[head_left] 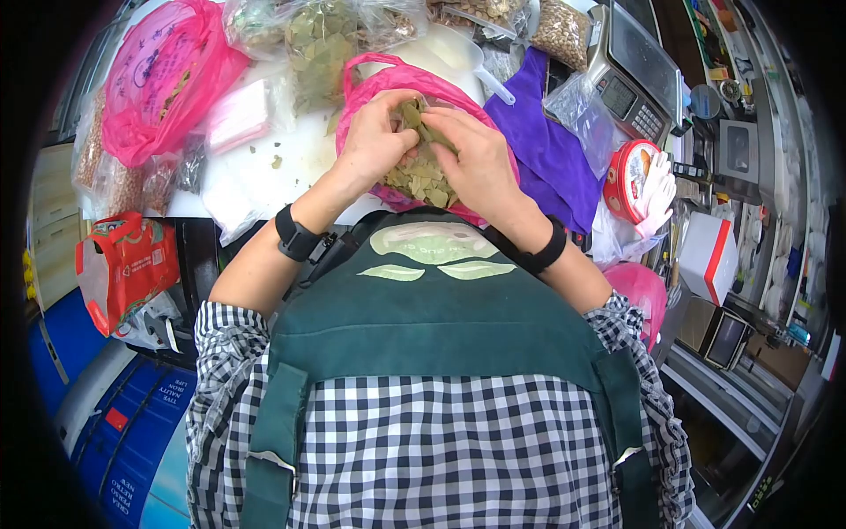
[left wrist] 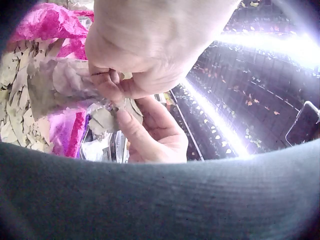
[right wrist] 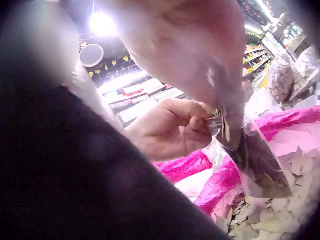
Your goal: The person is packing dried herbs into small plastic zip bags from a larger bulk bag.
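Note:
A small clear plastic bag of dried leaves (right wrist: 260, 170) is held between both hands, its mouth up at the fingers. My left hand (head_left: 374, 137) pinches one edge of that mouth with thumb and forefinger. From the other side my right hand (head_left: 480, 163) grips the bag near its top, thumb and fingertips close to the left ones. Leaf pieces (left wrist: 102, 119) show beside the fingertips. Right below the hands, a pink plastic bag (head_left: 368, 69) stands open, filled with loose dried leaves (head_left: 423, 183). The fingers hide part of the small bag's mouth.
Another pink bag (head_left: 145, 132) and several clear bags of dried goods (head_left: 322, 53) cover the back and left of the white table (head_left: 291, 176). At right are a white scoop (head_left: 493, 86), purple cloth (head_left: 551, 150), a scale (head_left: 630, 101) and a red round tin (head_left: 623, 181).

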Tool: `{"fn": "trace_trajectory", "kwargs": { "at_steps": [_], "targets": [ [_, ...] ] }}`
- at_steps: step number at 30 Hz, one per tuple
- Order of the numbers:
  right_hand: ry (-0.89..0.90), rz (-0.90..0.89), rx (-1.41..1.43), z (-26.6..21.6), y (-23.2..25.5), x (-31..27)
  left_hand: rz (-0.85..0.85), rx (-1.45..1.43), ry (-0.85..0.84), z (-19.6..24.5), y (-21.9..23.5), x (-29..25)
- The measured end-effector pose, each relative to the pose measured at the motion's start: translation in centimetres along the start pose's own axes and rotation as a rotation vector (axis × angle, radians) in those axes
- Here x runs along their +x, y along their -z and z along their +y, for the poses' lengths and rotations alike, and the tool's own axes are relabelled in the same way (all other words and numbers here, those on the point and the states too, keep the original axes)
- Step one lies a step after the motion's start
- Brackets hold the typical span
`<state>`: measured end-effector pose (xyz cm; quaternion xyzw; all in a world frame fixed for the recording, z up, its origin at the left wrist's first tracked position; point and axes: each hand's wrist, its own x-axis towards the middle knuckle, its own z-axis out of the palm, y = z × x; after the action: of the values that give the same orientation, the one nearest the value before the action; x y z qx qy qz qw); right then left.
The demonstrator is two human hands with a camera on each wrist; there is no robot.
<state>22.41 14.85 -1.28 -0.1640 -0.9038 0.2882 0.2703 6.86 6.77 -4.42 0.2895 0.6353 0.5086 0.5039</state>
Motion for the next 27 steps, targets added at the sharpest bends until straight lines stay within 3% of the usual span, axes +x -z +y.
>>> {"fn": "trace_trajectory", "kwargs": {
  "at_steps": [1,3,4,6,7,9,10,12,13,19,21,24,26,27],
  "targets": [
    [0.000,0.000,0.001,0.3,-0.2,0.1,0.001,0.001,0.000,-0.4,-0.1,0.0],
    [-0.004,-0.038,0.017,0.7,-0.6,0.6,0.062,0.291,-0.417,-1.3,-0.4,-0.1],
    [-0.007,-0.036,0.018,0.7,-0.9,0.8,0.059,0.293,-0.415,-1.3,-0.5,-0.2],
    [-0.066,-0.348,-0.311,0.4,-1.3,1.5,0.021,0.413,-0.515,-1.0,-0.6,-0.4],
    [-0.067,-0.346,-0.312,0.7,-1.6,1.8,0.019,0.414,-0.517,-1.3,-0.6,-0.4],
    [-0.132,-0.486,-0.310,1.1,-2.0,2.5,-0.027,0.221,-0.279,-1.7,-0.3,-0.2],
    [-0.125,-0.488,-0.312,1.1,-1.6,2.7,-0.020,0.219,-0.282,-1.5,0.0,-0.1],
    [-0.058,-0.113,0.104,0.4,0.0,2.3,0.010,0.141,-0.174,-0.9,0.5,-0.7],
    [-0.163,-0.085,0.176,-0.1,0.5,2.2,0.017,0.137,-0.171,-0.6,0.7,-0.9],
    [-0.095,-0.095,-0.002,0.1,0.1,1.7,-0.003,0.119,-0.150,-0.3,0.4,-0.9],
    [-0.051,-0.078,-0.028,0.2,-0.9,2.0,0.014,0.136,-0.299,-0.8,0.0,-0.8],
    [0.045,-0.018,-0.044,0.7,-2.1,2.5,0.015,0.236,-0.350,-0.8,0.0,-0.7],
    [0.036,-0.229,-0.208,2.0,-2.7,2.4,-0.007,0.249,-0.281,-1.0,0.5,-0.6],
    [0.042,-0.230,-0.208,1.9,-2.2,2.5,-0.026,0.260,-0.210,-1.1,0.8,-0.5]
  ]
}}
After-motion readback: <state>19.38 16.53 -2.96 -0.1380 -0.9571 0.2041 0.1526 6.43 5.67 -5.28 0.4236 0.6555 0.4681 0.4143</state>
